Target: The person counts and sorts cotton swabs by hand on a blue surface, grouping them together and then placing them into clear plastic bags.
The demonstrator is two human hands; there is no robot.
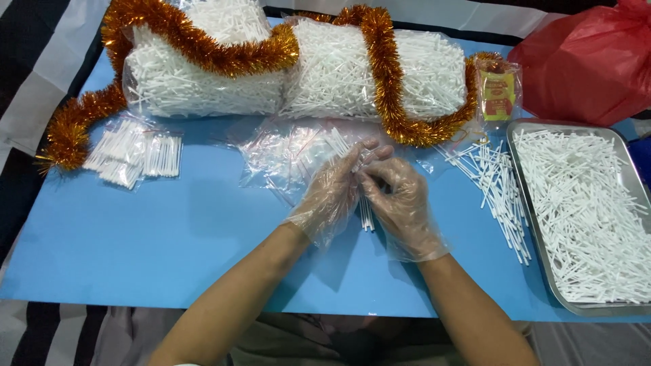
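Pinching a small bunch of sticks (366, 215) between both gloved hands, left (330, 196) and right (400, 203), you could drop some: thin gloves slip.

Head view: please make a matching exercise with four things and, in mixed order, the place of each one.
Things:
1. metal tray
2. red plastic bag
3. gold tinsel garland
4. small bundle of white sticks

Places:
A. draped over the big clear bags of sticks at the back
B. between the left hand and the right hand
C. at the right edge of the blue table, full of loose sticks
D. at the back right corner

Pairs: 1-C, 2-D, 3-A, 4-B
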